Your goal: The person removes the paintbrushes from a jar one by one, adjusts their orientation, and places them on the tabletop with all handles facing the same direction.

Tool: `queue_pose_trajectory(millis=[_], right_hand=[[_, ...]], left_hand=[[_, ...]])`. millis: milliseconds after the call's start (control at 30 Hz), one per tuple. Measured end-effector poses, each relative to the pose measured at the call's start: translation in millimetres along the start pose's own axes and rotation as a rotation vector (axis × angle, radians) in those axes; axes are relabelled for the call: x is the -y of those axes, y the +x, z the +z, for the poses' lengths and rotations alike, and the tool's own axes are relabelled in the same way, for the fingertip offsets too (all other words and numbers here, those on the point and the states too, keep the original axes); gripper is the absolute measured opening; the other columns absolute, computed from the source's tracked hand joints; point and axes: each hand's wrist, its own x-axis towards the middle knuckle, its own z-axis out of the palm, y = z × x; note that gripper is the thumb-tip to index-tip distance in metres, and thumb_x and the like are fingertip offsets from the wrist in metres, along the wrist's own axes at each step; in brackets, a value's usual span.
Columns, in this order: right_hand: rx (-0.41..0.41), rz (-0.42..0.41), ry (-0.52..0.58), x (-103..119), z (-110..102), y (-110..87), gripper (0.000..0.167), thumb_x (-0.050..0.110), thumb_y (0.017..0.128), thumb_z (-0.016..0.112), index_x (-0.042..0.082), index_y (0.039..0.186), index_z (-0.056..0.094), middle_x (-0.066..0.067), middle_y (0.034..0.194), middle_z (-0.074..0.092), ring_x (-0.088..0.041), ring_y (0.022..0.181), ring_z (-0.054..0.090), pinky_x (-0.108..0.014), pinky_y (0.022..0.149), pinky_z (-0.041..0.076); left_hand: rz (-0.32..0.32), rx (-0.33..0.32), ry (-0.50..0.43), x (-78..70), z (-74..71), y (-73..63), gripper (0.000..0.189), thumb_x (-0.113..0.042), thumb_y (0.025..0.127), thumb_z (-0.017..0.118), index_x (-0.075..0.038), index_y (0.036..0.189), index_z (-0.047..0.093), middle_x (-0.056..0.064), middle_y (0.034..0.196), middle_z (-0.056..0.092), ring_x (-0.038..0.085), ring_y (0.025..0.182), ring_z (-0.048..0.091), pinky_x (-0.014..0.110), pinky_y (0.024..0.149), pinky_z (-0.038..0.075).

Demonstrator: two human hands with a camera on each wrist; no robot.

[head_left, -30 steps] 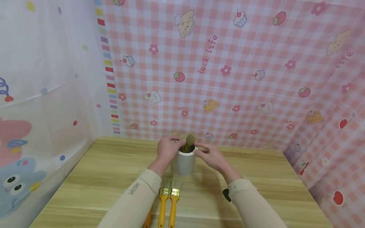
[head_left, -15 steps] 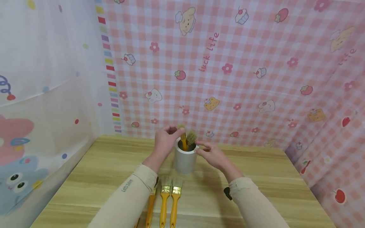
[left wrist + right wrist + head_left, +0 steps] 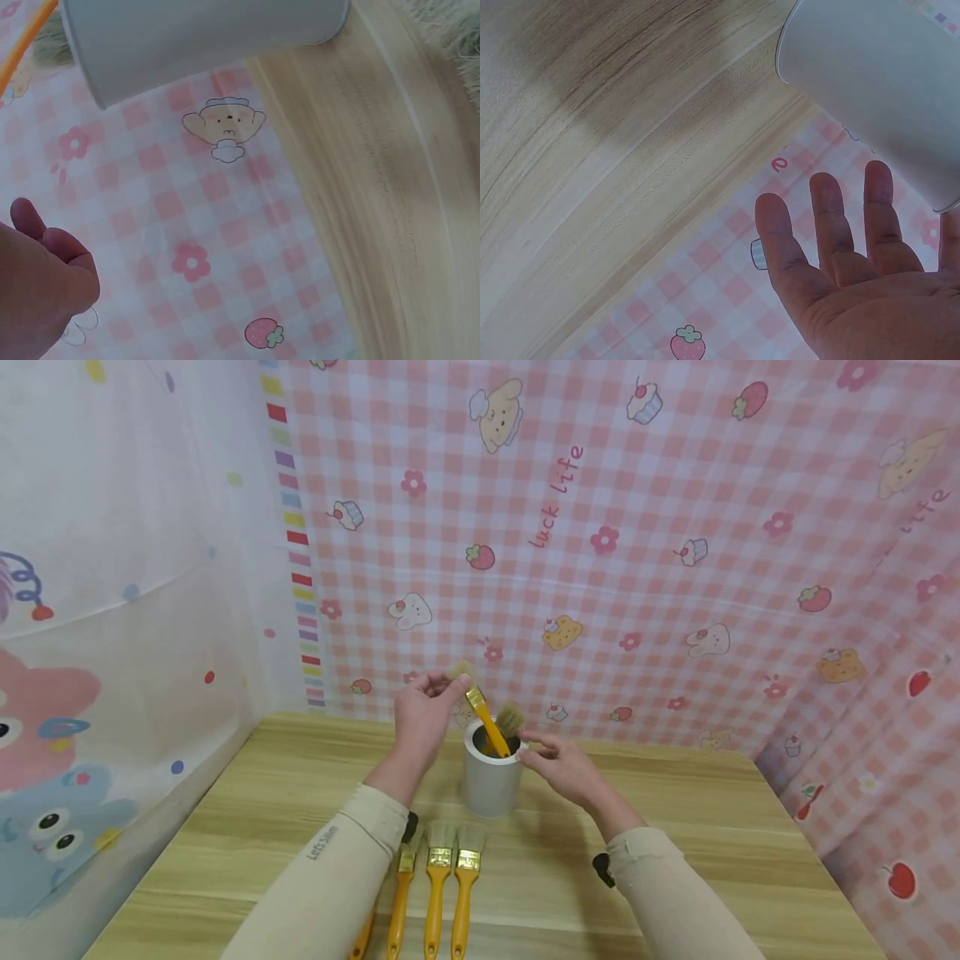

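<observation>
My left hand [image 3: 423, 710] pinches a paintbrush [image 3: 489, 722] at its pale bristles. The orange handle slants down into a light grey cylindrical cup [image 3: 491, 787], and its end shows at the inner rim. A second brush [image 3: 512, 720] stands in the cup, bristles up. In the left wrist view an orange handle [image 3: 24, 43] crosses the top left corner beside the cup. My right hand [image 3: 558, 764] is at the cup's right rim, thumb and index fingertips against it. The right wrist view shows the other fingers [image 3: 829, 225] extended and spread below the cup wall.
Several orange-handled paintbrushes, among them a middle brush [image 3: 437, 885] and a right one [image 3: 465, 885], lie on the wooden table [image 3: 675, 860] in front of the cup. A pink checked cloth [image 3: 637, 568] hangs behind; a white patterned cloth [image 3: 172, 568] hangs at left.
My left hand has drawn up and left from the cup, and the brush it pinches has risen and tilted. My right hand has stayed at the rim.
</observation>
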Motion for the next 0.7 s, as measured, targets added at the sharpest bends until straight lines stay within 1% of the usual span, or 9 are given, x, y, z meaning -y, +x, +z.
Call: queue_pose_trajectory(millis=[100, 133, 200, 300, 367, 533, 633, 700], right_hand=[[0.005, -0.003, -0.003, 0.1, -0.3, -0.3, 0.049, 0.041, 0.108, 0.063, 0.023, 0.154, 0.060, -0.016, 0.163, 0.052, -0.043, 0.146, 0.055, -0.065, 0.114, 0.049], [0.006, -0.004, 0.000, 0.1, -0.5, -0.3, 0.049, 0.041, 0.108, 0.063, 0.023, 0.154, 0.060, -0.016, 0.163, 0.052, -0.043, 0.145, 0.055, -0.065, 0.114, 0.048], [0.006, -0.006, 0.002, 0.0, -0.8, -0.3, 0.049, 0.041, 0.108, 0.062, 0.023, 0.154, 0.060, -0.017, 0.162, 0.053, -0.043, 0.145, 0.055, -0.065, 0.114, 0.048], [0.009, -0.004, 0.003, -0.4, -1.3, -0.2, 0.049, 0.040, 0.109, 0.062, 0.024, 0.154, 0.059, -0.018, 0.162, 0.053, -0.043, 0.146, 0.055, -0.065, 0.115, 0.048], [0.008, -0.002, 0.004, -0.4, -1.3, -0.2, 0.048, 0.040, 0.109, 0.062, 0.024, 0.154, 0.059, -0.018, 0.162, 0.053, -0.043, 0.146, 0.055, -0.065, 0.115, 0.048], [0.006, -0.005, 0.009, -0.3, -0.5, -0.1, 0.048, 0.040, 0.108, 0.062, 0.023, 0.154, 0.059, -0.018, 0.162, 0.053, -0.043, 0.146, 0.055, -0.065, 0.115, 0.048], [0.005, -0.008, 0.015, -0.8, 0.4, -0.6, 0.049, 0.040, 0.108, 0.063, 0.024, 0.154, 0.060, -0.018, 0.162, 0.053, -0.043, 0.146, 0.055, -0.065, 0.115, 0.048], [0.005, -0.010, 0.017, -1.6, 0.8, -1.0, 0.049, 0.041, 0.108, 0.063, 0.024, 0.154, 0.060, -0.018, 0.161, 0.054, -0.043, 0.145, 0.055, -0.066, 0.114, 0.048]], left_hand=[[-0.013, -0.010, -0.057, -2.9, -4.0, 3.2, 0.035, -0.033, 0.097, 0.082, -0.006, 0.116, 0.072, 0.009, 0.110, 0.075, 0.023, 0.101, 0.072, 0.041, 0.102, 0.058], [-0.020, -0.011, -0.068, -3.3, -5.6, 4.2, 0.034, -0.034, 0.097, 0.081, -0.007, 0.117, 0.072, 0.008, 0.109, 0.075, 0.021, 0.099, 0.074, 0.041, 0.103, 0.058], [-0.029, -0.005, -0.119, -4.3, -8.4, 5.9, 0.034, -0.032, 0.098, 0.081, -0.007, 0.119, 0.071, 0.008, 0.108, 0.076, 0.019, 0.092, 0.077, 0.042, 0.104, 0.059], [-0.054, 0.010, -0.178, -4.0, -13.0, 8.7, 0.033, -0.028, 0.100, 0.079, -0.006, 0.122, 0.069, 0.006, 0.104, 0.076, 0.015, 0.081, 0.077, 0.041, 0.101, 0.061], [-0.065, 0.014, -0.207, -3.5, -16.4, 9.9, 0.031, -0.024, 0.100, 0.078, -0.004, 0.121, 0.068, 0.004, 0.101, 0.075, 0.013, 0.077, 0.077, 0.038, 0.096, 0.064], [-0.105, 0.020, -0.213, -0.4, -28.5, 11.0, 0.033, -0.025, 0.101, 0.077, -0.003, 0.124, 0.067, 0.001, 0.099, 0.075, 0.011, 0.074, 0.075, 0.029, 0.087, 0.065], [-0.136, 0.044, -0.204, 1.2, -37.6, 10.1, 0.035, -0.028, 0.102, 0.076, -0.005, 0.127, 0.067, -0.002, 0.099, 0.076, 0.010, 0.073, 0.074, 0.026, 0.086, 0.064], [-0.157, 0.061, -0.186, 2.6, -43.1, 9.9, 0.032, -0.028, 0.102, 0.076, -0.006, 0.124, 0.069, -0.004, 0.098, 0.077, 0.009, 0.070, 0.074, 0.025, 0.084, 0.063]])
